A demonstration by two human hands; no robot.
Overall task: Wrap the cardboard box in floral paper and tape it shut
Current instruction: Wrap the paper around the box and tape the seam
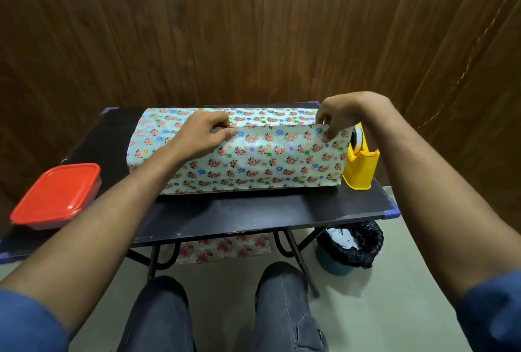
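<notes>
I'm looking at what seems a plain indoor room, perhaps at home: wood-panelled wall (253,27), folding table (253,210) standing on a bare floor (380,309), lined bin (349,247) sitting underneath.

Left hand (204,137) and right hand (342,117) pinch floral paper (253,159) on table (253,213).

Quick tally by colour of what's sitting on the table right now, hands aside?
Floral: 1, the floral paper, held up at its top edge by the left hand and the right hand
Red: 1, the lidded container
Yellow: 1, the tape dispenser
Total: 3 on the black table; the cardboard box is not visible.
</notes>
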